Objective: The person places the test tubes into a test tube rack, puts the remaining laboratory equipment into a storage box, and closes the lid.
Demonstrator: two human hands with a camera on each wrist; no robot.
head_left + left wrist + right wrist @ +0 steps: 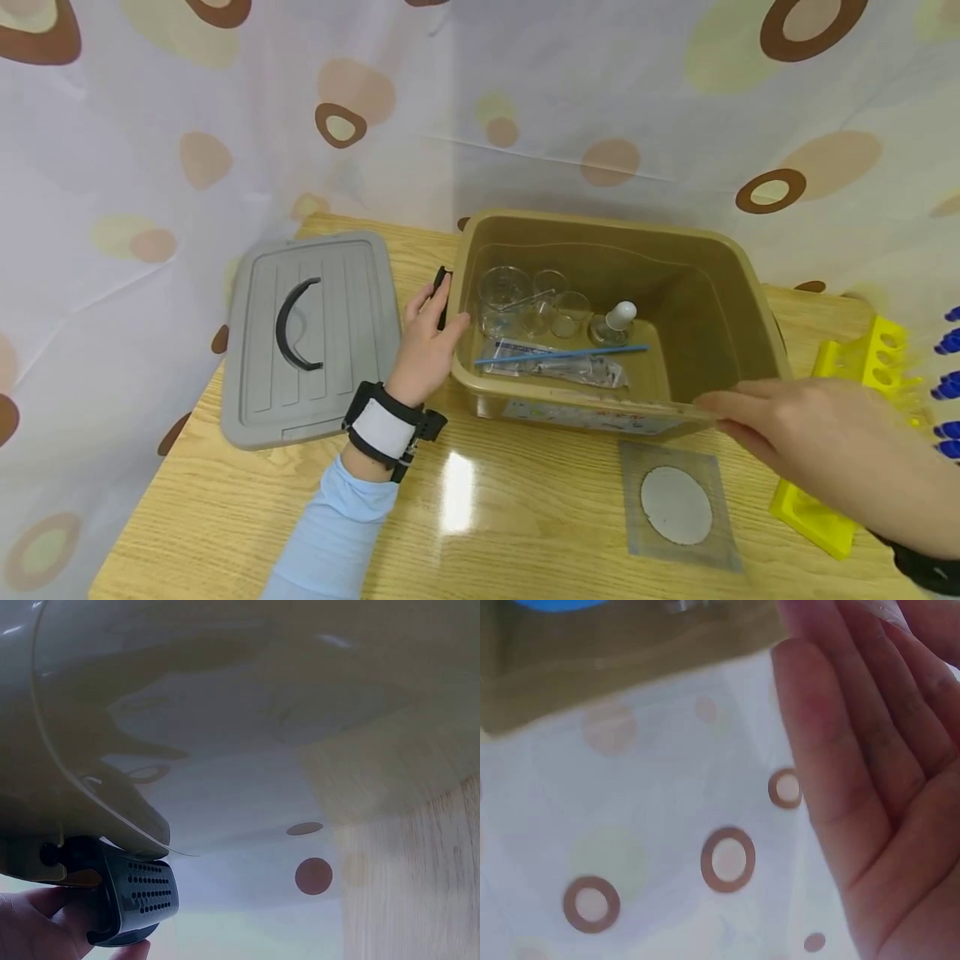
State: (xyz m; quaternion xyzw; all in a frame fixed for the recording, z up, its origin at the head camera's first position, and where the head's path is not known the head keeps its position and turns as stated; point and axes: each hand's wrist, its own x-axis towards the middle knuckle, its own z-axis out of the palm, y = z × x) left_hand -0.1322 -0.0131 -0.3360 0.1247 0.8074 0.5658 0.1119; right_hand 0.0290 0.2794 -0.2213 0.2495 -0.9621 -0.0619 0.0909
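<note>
My left hand (422, 346) is at the left end of a brown plastic bin (600, 223), its fingers around the black side latch (142, 892) and its thumb by the rim. At the bin's near right rim, my right hand (817, 425) seems to pinch a clear, thin item (885, 610) between thumb and fingers; its kind is unclear. Inside the bin are several glass beakers (504, 287), a glass alcohol lamp (615, 323) with a white cap, a blue stick (562, 354) and a clear packet (577, 371).
A grey lid (337, 333) with a black handle lies left of the bin. In front is a wire gauze (637, 533) with a white disc. At right stand a yellow test tube rack (813, 521) and several blue-topped items (951, 342). A patterned curtain (420, 183) hangs behind the wooden table (525, 533).
</note>
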